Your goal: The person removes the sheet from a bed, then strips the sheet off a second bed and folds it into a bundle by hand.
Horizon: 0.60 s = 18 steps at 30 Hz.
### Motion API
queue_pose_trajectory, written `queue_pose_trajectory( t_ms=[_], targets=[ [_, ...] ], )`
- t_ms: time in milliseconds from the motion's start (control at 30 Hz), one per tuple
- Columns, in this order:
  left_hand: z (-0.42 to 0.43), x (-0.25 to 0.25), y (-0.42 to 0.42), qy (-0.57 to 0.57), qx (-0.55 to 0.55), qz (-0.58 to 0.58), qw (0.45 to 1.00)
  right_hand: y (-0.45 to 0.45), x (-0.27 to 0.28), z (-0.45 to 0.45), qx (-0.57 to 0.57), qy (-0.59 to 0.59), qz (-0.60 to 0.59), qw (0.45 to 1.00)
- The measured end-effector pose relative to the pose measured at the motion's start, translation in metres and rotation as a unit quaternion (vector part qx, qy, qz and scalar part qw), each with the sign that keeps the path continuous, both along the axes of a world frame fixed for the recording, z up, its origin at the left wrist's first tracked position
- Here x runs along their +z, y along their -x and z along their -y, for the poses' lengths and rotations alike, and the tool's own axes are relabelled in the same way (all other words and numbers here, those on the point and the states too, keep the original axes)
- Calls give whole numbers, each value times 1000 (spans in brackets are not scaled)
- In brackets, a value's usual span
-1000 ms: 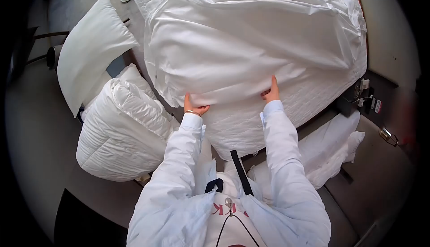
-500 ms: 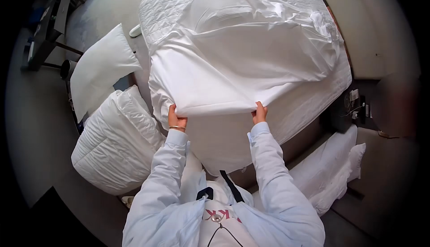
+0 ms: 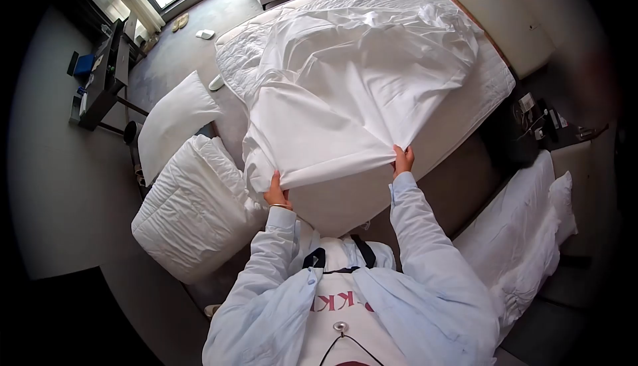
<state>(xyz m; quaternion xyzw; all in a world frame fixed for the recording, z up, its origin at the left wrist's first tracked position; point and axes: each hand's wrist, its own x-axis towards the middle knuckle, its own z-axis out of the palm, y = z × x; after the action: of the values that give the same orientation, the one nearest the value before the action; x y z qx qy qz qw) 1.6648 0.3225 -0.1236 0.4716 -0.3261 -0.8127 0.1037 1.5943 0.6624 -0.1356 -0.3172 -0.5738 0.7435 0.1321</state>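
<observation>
A white bed sheet (image 3: 332,123) lies loosely over a quilted white mattress (image 3: 232,50), its far part bunched in folds. My left hand (image 3: 277,192) is closed on the sheet's near edge at the left, thumb on top. My right hand (image 3: 403,160) grips the same edge further right, where creases fan out from the fingers. Between the two hands the edge is drawn fairly straight, raised above the near corner of the mattress. The fingers beneath the cloth are partly hidden.
At left, a folded white duvet (image 3: 193,210) and a pillow (image 3: 176,123) rest beside the bed. More white bedding (image 3: 512,240) lies at right. A dark nightstand (image 3: 525,133) holds small items. A desk (image 3: 109,77) stands along the left wall; slippers (image 3: 205,34) lie on the floor.
The view has shifted, now showing the window and another bed at the top. Both hands keep hold of the sheet; its puffed-up far part has sunk and wrinkled.
</observation>
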Motion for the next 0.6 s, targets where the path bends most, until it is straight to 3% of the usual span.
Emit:
queue_pose_trajectory(
  t_ms=[167, 333, 433, 500, 600],
  targets=[
    [-6, 34, -24, 85, 2, -37, 996, -32, 10, -3, -1, -11, 44, 999],
    [40, -6, 4, 73, -58, 42, 995, 2, 4, 17, 31, -11, 108, 994],
    [74, 13, 70, 107, -56, 47, 992, 85, 8, 41, 91, -38, 103, 990],
    [108, 17, 141, 141, -69, -14, 987, 178, 74, 90, 67, 4, 48, 997],
    [146, 41, 275, 248, -7, -160, 955, 323, 141, 147, 44, 85, -131, 987]
  ],
)
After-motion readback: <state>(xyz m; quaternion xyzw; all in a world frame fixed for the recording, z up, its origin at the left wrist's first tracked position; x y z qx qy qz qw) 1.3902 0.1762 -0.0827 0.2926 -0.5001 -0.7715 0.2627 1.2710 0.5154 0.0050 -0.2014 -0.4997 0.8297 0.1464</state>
